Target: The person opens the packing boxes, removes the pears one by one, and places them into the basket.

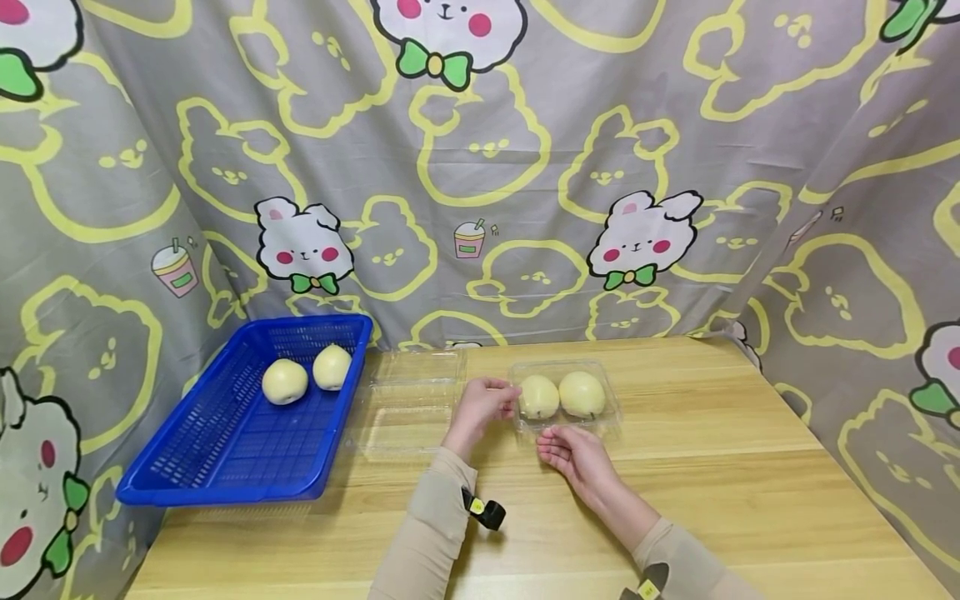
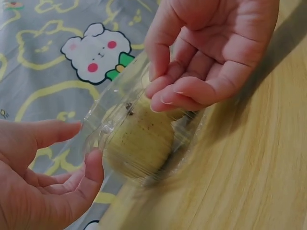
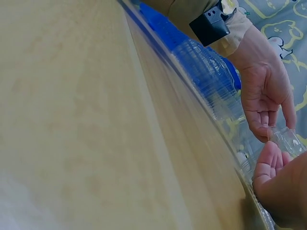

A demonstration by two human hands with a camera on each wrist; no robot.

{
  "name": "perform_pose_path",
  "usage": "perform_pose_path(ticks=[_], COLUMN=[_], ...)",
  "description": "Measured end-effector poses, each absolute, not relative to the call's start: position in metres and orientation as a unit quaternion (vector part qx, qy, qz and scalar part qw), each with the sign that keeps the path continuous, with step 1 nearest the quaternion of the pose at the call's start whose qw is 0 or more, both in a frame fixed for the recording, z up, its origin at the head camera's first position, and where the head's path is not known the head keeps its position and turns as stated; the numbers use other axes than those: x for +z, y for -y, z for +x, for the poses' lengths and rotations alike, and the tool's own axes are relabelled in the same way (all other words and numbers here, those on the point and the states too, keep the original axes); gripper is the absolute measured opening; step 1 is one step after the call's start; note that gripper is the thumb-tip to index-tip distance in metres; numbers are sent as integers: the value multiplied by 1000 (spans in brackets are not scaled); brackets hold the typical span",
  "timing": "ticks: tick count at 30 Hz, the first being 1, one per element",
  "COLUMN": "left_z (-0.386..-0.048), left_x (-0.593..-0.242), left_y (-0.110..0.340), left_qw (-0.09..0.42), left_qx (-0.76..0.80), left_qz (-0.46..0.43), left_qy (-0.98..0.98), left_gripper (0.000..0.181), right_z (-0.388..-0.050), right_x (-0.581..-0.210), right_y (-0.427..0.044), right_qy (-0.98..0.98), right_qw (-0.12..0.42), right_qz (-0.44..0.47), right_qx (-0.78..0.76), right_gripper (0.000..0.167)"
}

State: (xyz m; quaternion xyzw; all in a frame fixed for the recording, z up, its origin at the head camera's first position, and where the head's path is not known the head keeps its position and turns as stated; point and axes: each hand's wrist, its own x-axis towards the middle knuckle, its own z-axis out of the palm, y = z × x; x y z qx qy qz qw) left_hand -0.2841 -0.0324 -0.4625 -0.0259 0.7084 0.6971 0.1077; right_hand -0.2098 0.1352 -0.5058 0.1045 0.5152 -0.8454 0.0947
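A clear plastic clamshell box point(image 1: 566, 427) stands on the table with two pale yellow pears point(image 1: 582, 394) inside. My left hand point(image 1: 486, 407) is at its left side, thumb and forefinger on either side of the rim in the left wrist view. At the front edge, my right hand point(image 1: 576, 458) has its fingers bent in and pinches the rim. One speckled pear point(image 2: 136, 139) shows through the plastic there. Both hands point(image 3: 266, 91) appear at the far right of the right wrist view, where the box is mostly hidden.
A blue plastic basket point(image 1: 318, 479) at the left holds two more pears point(image 1: 285, 382). Between it and my left hand lies another clear plastic container point(image 1: 408, 429), opened out. A patterned curtain point(image 1: 487, 283) hangs along the back and sides of the wooden table point(image 1: 720, 500).
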Motion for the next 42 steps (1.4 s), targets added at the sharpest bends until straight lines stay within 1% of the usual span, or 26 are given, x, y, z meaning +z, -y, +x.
perform_pose_path(ticks=[6, 17, 24, 33, 42], left_z=[-281, -281, -279, -276, -276], left_x=[-461, -461, -460, -458, -458], left_y=[30, 28, 27, 26, 26], left_qw=[93, 95, 102, 104, 118], left_qx=[660, 655, 656, 645, 626], left_qz=[-25, -26, -17, -7, 2], left_qy=[-745, -749, -748, -757, -771], left_gripper=[47, 49, 55, 54, 58], right_z=[-208, -206, -204, -204, -201], right_x=[-506, -506, -506, -506, -505], right_y=[-134, -132, -131, -127, -125], right_qy=[-517, -522, -515, -507, -506], right_qw=[89, 80, 76, 64, 58], right_qz=[103, 103, 104, 118, 113], right_qx=[-845, -843, -847, -851, -853], right_gripper=[22, 19, 19, 20, 22])
